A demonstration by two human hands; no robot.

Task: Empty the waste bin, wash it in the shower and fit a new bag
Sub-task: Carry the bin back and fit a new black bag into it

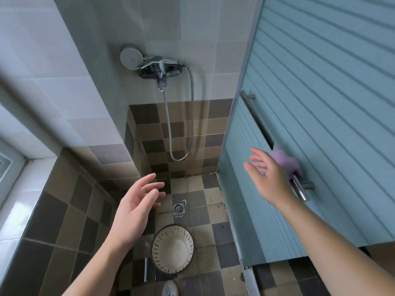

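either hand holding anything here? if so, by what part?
Nothing is held. The left hand and right hand are both in the air with fingers spread, and the waste bin stands untouched on the shower floor.

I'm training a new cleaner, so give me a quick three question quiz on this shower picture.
1. True or false: the waste bin stands upright on the shower floor, empty and unlined.
2. Where is the shower head? A in the left hand; B on the wall mixer; C inside the bin.
3. What hangs on the door handle behind the right hand?

Key: 1 true. 2 B. 3 a purple cloth.
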